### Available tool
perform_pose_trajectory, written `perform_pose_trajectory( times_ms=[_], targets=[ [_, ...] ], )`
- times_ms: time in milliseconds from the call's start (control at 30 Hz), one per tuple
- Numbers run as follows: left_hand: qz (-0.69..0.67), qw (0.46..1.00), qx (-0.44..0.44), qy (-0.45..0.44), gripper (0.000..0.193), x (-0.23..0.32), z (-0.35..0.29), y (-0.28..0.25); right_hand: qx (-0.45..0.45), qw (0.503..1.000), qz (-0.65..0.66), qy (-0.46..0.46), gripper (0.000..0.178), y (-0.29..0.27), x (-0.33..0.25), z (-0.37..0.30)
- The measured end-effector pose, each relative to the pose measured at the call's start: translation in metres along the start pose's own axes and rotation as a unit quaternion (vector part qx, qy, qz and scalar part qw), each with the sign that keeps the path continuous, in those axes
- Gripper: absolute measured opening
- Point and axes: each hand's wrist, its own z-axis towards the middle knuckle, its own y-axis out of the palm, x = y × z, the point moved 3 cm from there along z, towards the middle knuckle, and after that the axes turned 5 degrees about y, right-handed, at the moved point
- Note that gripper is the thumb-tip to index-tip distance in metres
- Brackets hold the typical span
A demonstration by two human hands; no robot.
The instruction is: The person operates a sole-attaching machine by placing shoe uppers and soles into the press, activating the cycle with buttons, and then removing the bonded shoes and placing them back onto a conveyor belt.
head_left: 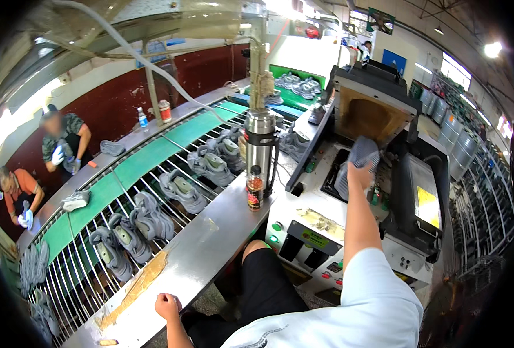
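- Site type: factory workshop with a footwear production line.
- Conveyor, 8 to 11 o'clock: parallel metal rods (pixel 77 255) run alongside a green belt (pixel 138 162). Grey sneakers (pixel 146 216) stand in a row on the rods.
- Operators, 9 o'clock: one worker in a camouflage top (pixel 82 134) and one worker in an orange top (pixel 29 181), both at the far side of the line.
- Equipment, 3 to 5 o'clock: industrial machine (pixel 303 200) with raised lid (pixel 378 98) and panel-mounted push buttons (pixel 325 274).
- Storage, 2 to 3 o'clock: metal drums (pixel 464 149) beside tubular racks (pixel 484 197).
- Overhead, 2 o'clock: high ceiling with a bright lamp (pixel 493 50).
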Motion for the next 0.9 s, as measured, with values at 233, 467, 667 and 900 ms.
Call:
perform_pose_trajectory(
  times_ms=[233,467,667,900],
  targets=[
    [-0.03,0.989,-0.131,-0.056,0.013,-0.009,0.013,0.018,0.06,0.894,0.422,-0.14,0.09,-0.004,0.084,-0.035],
    [-0.43,0.775,-0.456,-0.086,0.047,0.169,-0.074,0.026,-0.415,0.58,0.7,0.03,0.069,0.0,0.115,-0.105],
    [-0.607,0.734,-0.304,-0.011,0.075,0.238,-0.059,0.001,-0.743,0.426,0.511,0.077,0.058,0.022,0.113,-0.319],
    [-0.728,0.672,-0.071,-0.114,0.075,0.155,-0.039,-0.137,-0.896,0.31,0.172,-0.266,0.079,-0.004,0.1,-0.51]
  ],
)
